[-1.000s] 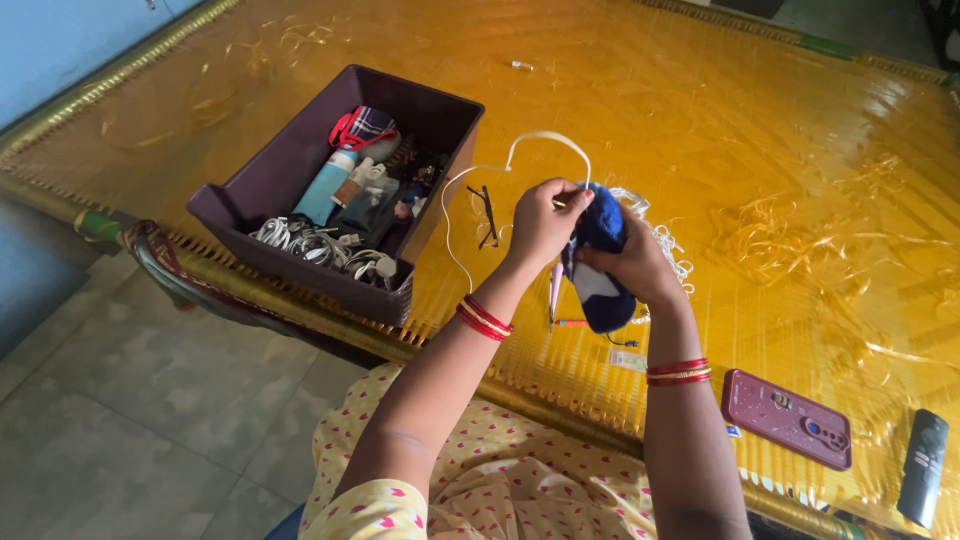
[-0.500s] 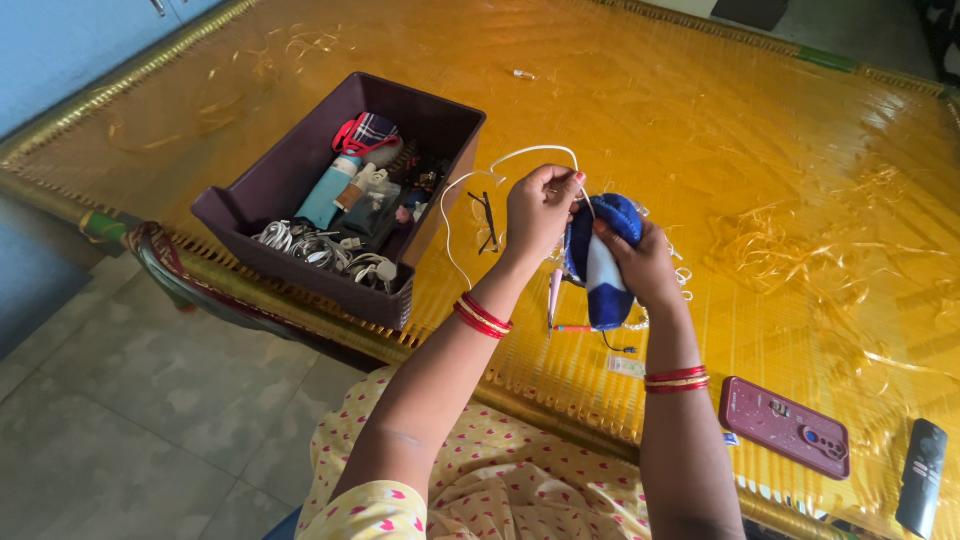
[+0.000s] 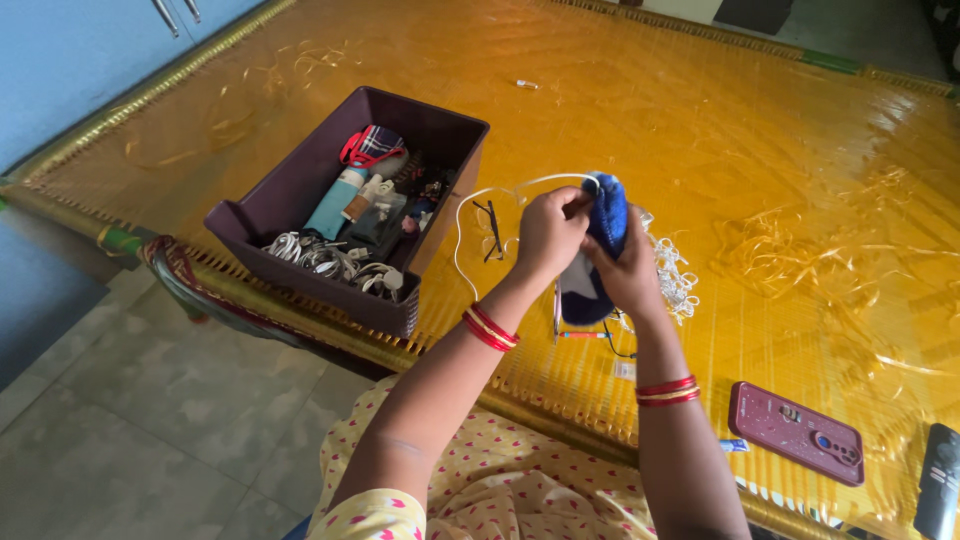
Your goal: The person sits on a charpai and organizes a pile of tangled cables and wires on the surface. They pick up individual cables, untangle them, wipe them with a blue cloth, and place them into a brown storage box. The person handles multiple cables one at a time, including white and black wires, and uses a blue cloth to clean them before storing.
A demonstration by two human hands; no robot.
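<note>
Both hands over the cot's near edge: right hand (image 3: 628, 268) wraps the upright blue pouch (image 3: 603, 222); left hand (image 3: 550, 232), just left of it, pinches white cable (image 3: 470, 205) at its top.

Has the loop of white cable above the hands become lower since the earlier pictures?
Yes. The white cable arched well above the left hand before; now it lies flatter, near the blue pouch, judged against the dark purple box.
</note>
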